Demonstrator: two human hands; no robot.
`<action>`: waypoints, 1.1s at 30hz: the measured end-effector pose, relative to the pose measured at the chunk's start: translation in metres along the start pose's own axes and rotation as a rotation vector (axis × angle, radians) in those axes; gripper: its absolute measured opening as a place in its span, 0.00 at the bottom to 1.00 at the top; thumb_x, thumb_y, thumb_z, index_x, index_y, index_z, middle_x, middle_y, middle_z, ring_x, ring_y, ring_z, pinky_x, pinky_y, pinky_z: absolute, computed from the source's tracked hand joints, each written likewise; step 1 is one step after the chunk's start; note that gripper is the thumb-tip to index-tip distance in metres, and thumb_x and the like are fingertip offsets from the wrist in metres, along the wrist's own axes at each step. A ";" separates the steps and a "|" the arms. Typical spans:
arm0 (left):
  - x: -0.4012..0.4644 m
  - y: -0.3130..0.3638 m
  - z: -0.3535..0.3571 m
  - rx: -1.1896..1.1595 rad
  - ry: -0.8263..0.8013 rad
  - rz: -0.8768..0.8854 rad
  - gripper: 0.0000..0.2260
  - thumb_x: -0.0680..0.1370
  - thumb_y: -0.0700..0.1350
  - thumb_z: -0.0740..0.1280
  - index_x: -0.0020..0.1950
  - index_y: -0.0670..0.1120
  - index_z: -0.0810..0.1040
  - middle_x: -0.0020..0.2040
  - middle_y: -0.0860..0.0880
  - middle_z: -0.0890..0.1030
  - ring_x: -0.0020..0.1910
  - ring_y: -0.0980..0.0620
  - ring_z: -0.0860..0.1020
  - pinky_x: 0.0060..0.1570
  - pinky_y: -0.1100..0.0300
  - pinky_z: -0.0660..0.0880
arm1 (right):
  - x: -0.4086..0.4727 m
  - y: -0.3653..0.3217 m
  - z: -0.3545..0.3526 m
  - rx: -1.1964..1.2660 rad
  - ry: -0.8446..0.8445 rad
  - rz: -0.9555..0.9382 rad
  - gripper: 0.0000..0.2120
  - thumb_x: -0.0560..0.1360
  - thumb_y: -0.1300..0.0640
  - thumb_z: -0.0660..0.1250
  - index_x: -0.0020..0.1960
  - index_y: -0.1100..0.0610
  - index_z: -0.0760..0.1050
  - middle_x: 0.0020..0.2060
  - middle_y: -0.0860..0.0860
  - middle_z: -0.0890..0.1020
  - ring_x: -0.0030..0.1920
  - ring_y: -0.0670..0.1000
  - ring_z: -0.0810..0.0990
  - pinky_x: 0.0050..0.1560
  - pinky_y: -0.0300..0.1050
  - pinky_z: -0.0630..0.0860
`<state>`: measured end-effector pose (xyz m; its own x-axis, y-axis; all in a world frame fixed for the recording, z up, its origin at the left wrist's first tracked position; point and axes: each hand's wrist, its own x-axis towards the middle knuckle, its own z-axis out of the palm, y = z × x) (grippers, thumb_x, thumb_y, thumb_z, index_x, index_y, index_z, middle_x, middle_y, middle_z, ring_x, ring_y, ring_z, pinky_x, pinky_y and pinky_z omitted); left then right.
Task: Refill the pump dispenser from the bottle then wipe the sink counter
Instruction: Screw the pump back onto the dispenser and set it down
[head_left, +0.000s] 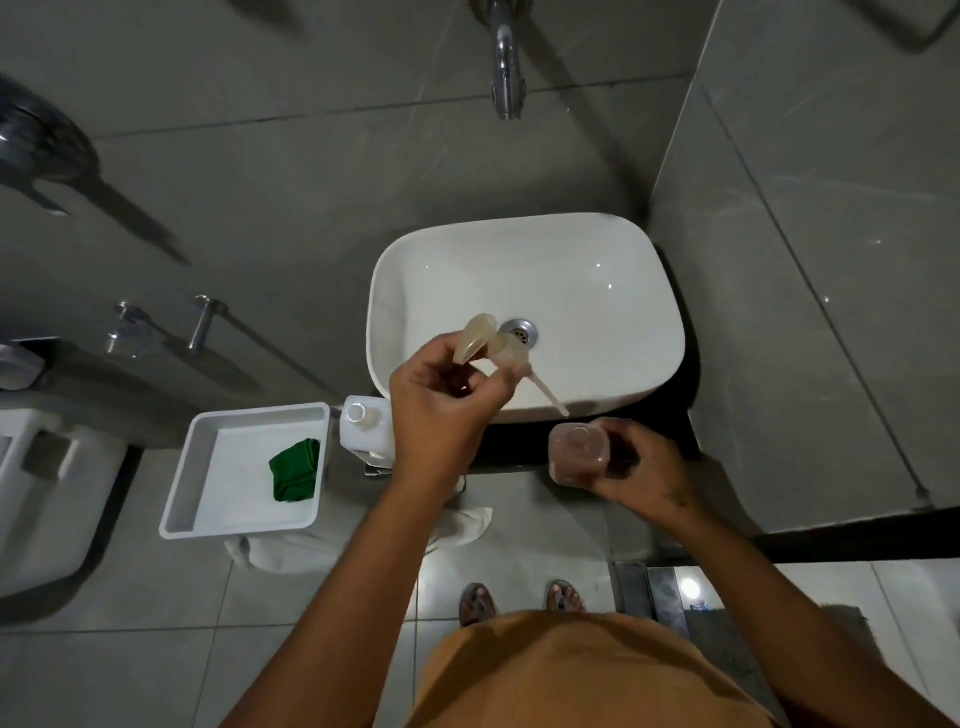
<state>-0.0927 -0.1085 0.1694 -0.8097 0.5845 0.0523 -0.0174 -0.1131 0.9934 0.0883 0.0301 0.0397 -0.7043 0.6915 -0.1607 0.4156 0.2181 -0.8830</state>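
My left hand (441, 405) holds the beige pump head (493, 345) over the white sink basin (613, 322), its dip tube slanting down to the right. My right hand (639, 462) grips the clear, open-topped dispenser body (577, 453) above the dark counter (519, 447) in front of the basin. A white refill bottle (363, 423) with a round cap stands on the counter's left end, just left of my left wrist. A folded green cloth (295, 471) lies in a white tray (208, 441).
A chrome tap (505, 67) juts from the wall above the basin. A tiled wall closes the right side. A white towel (311, 551) lies on the floor under the tray. A toilet sits at far left. My sandalled feet stand below the counter.
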 end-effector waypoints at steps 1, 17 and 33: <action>0.003 0.012 -0.002 0.016 -0.035 0.041 0.10 0.69 0.41 0.79 0.47 0.42 0.85 0.44 0.26 0.80 0.33 0.40 0.74 0.40 0.50 0.75 | -0.001 -0.013 0.002 0.022 0.007 -0.032 0.25 0.60 0.55 0.84 0.50 0.38 0.79 0.46 0.36 0.85 0.51 0.36 0.83 0.47 0.27 0.78; 0.025 0.047 -0.038 0.134 -0.150 0.270 0.10 0.68 0.41 0.79 0.46 0.53 0.85 0.33 0.54 0.82 0.28 0.55 0.72 0.30 0.62 0.72 | 0.012 -0.125 0.018 0.164 0.069 -0.312 0.26 0.60 0.46 0.82 0.56 0.39 0.78 0.53 0.37 0.83 0.58 0.41 0.81 0.45 0.30 0.79; 0.046 0.028 -0.020 0.356 -0.275 0.264 0.15 0.66 0.54 0.81 0.48 0.48 0.87 0.51 0.49 0.87 0.53 0.49 0.82 0.47 0.60 0.76 | 0.018 -0.147 0.015 0.170 0.136 -0.283 0.29 0.60 0.45 0.78 0.61 0.46 0.80 0.53 0.40 0.83 0.57 0.43 0.81 0.43 0.41 0.85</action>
<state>-0.1423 -0.1010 0.1976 -0.5743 0.7680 0.2833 0.4063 -0.0330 0.9132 0.0063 0.0004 0.1597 -0.6902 0.7076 0.1512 0.1051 0.3048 -0.9466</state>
